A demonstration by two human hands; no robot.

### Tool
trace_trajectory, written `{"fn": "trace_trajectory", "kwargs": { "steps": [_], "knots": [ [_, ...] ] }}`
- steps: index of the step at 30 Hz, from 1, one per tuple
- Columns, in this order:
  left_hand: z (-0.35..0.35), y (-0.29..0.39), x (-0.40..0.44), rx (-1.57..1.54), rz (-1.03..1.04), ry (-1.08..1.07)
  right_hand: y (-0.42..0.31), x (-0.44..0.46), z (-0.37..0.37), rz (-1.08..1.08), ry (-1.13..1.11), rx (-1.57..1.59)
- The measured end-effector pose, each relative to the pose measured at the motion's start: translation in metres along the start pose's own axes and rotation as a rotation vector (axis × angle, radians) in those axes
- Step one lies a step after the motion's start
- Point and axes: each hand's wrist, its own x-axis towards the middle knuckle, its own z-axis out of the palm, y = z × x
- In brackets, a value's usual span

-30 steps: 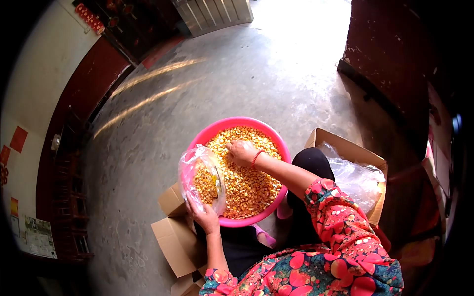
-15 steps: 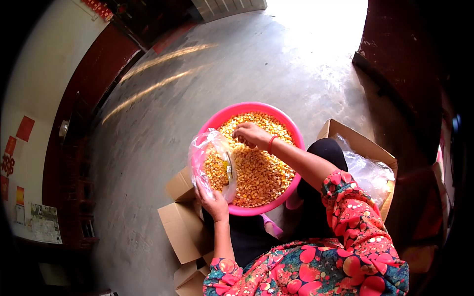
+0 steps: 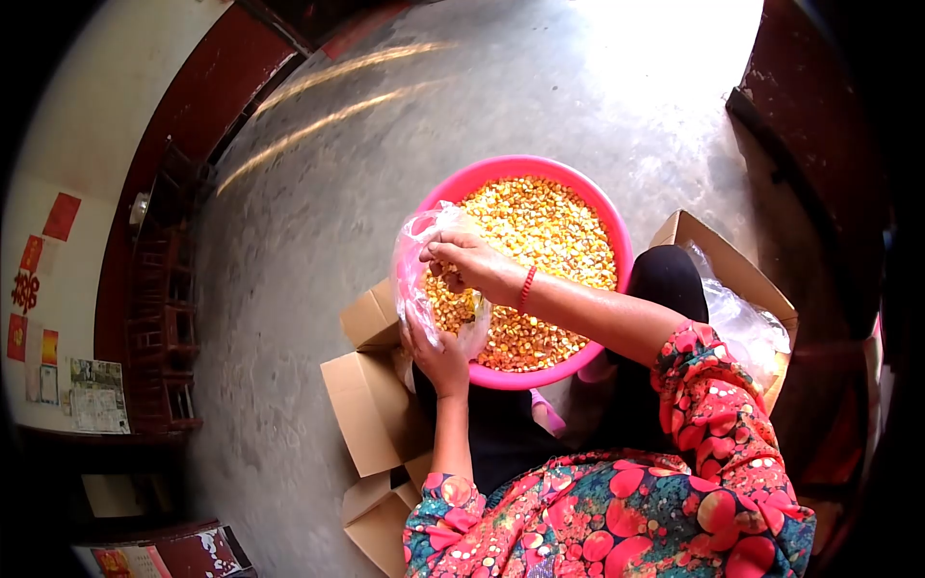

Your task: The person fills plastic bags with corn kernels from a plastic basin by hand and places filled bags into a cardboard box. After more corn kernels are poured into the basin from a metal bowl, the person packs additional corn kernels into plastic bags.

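A pink basin [image 3: 624, 231] full of yellow corn kernels [image 3: 549, 231] stands in front of my knees. My left hand [image 3: 439, 358] holds a clear plastic bag [image 3: 409, 275] at the basin's left side, its fingers wrapped round the lower edge. Corn shows inside the bag. My right hand [image 3: 474, 267], with a red bracelet at the wrist, is over the bag's mouth. Its fingers are curled together, and what they hold is hidden.
An open cardboard box [image 3: 737, 260] with clear plastic bags [image 3: 737, 323] stands at my right. Another opened box [image 3: 371, 409] lies at my left. Wooden chairs [image 3: 164, 337] line the left wall.
My right hand has moved left from over the corn in the basin to above the bag. My left hand still holds the bag. The view has shifted, so the basin appears higher and further right.
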Motion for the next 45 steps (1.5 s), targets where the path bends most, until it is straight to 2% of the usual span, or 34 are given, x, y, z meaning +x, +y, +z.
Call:
{"fn": "trace_trajectory", "kwargs": {
  "steps": [3, 5, 8, 9, 10, 12, 14, 16, 18, 19, 20, 21, 22, 24, 27, 28, 32, 34, 36, 37, 38, 40, 41, 42, 44, 45],
  "knots": [
    [-0.002, 0.004, 0.000, 0.018, 0.006, -0.014, 0.023, 0.015, -0.001, -0.108, 0.005, 0.003],
    [-0.003, 0.006, 0.000, -0.018, 0.022, -0.008, 0.021, 0.010, -0.004, -0.266, -0.006, -0.365],
    [-0.003, 0.004, 0.000, -0.019, 0.008, -0.013, 0.010, 0.003, -0.010, -0.247, -0.082, -0.437],
    [-0.003, 0.003, 0.000, -0.018, 0.007, -0.012, 0.000, 0.002, -0.013, -0.110, -0.115, -0.288],
    [-0.002, 0.003, 0.000, -0.019, 0.018, -0.006, -0.008, -0.001, -0.018, -0.147, -0.084, -0.292],
    [-0.001, 0.003, 0.000, -0.017, 0.032, 0.000, -0.004, 0.006, -0.031, -0.477, 0.134, -0.518],
    [0.000, 0.005, 0.001, 0.009, 0.055, 0.026, -0.015, 0.006, -0.042, -0.522, 0.409, -0.847],
    [-0.003, 0.008, 0.003, 0.082, 0.119, 0.018, -0.006, 0.013, -0.055, -0.651, 0.409, -0.871],
    [-0.006, 0.013, 0.004, 0.157, 0.182, 0.011, 0.010, 0.012, -0.060, -0.630, 0.290, -0.932],
    [-0.007, 0.017, 0.003, 0.181, 0.132, -0.038, 0.002, 0.004, -0.055, -0.341, 0.146, -0.953],
    [-0.008, 0.020, 0.003, 0.206, 0.080, -0.088, 0.008, 0.009, -0.057, -0.237, 0.063, -0.973],
    [-0.009, 0.019, 0.005, 0.211, 0.086, -0.091, 0.014, 0.014, -0.060, -0.295, 0.051, -1.063],
    [-0.012, 0.017, 0.009, 0.076, 0.091, -0.094, 0.013, 0.016, -0.059, -0.353, 0.039, -1.152],
    [-0.017, 0.015, 0.019, -0.120, 0.107, -0.036, 0.010, 0.018, -0.060, -0.345, 0.154, -0.848],
    [-0.036, 0.023, 0.049, -0.037, 0.181, 0.029, -0.016, 0.014, -0.066, -0.326, 0.154, -0.441],
    [-0.042, 0.028, 0.060, -0.048, 0.149, 0.019, -0.022, 0.014, -0.069, -0.335, 0.133, -0.320],
    [-0.047, 0.041, 0.109, -0.142, 0.163, 0.012, -0.045, 0.002, -0.069, -0.415, 0.117, -0.289],
    [-0.046, 0.052, 0.127, -0.175, 0.145, 0.009, -0.053, -0.001, -0.069, -0.543, 0.058, -0.242],
    [-0.050, 0.069, 0.140, -0.222, 0.159, 0.029, -0.063, 0.000, -0.075, -0.753, 0.098, -0.457],
    [-0.050, 0.074, 0.144, -0.225, 0.180, 0.035, -0.069, -0.004, -0.074, -0.717, 0.083, -0.392],
    [-0.049, 0.077, 0.145, -0.225, 0.180, 0.034, -0.078, -0.009, -0.081, -0.640, 0.038, -0.543],
    [-0.045, 0.083, 0.144, -0.228, 0.112, -0.053, -0.095, -0.019, -0.088, -0.229, -0.014, -0.590],
    [-0.037, 0.072, 0.144, -0.190, 0.226, -0.057, -0.097, -0.019, -0.092, -0.193, 0.081, -0.783],
    [-0.032, 0.067, 0.137, -0.225, 0.127, -0.146, -0.093, -0.020, -0.092, -0.192, 0.083, -0.782],
    [-0.020, 0.059, 0.124, -0.307, 0.094, -0.169, -0.080, -0.020, -0.094, -0.542, 0.107, -0.957],
    [-0.018, 0.055, 0.119, -0.310, 0.083, -0.171, -0.073, -0.014, -0.096, -0.576, -0.034, -1.010]
  ]
}}
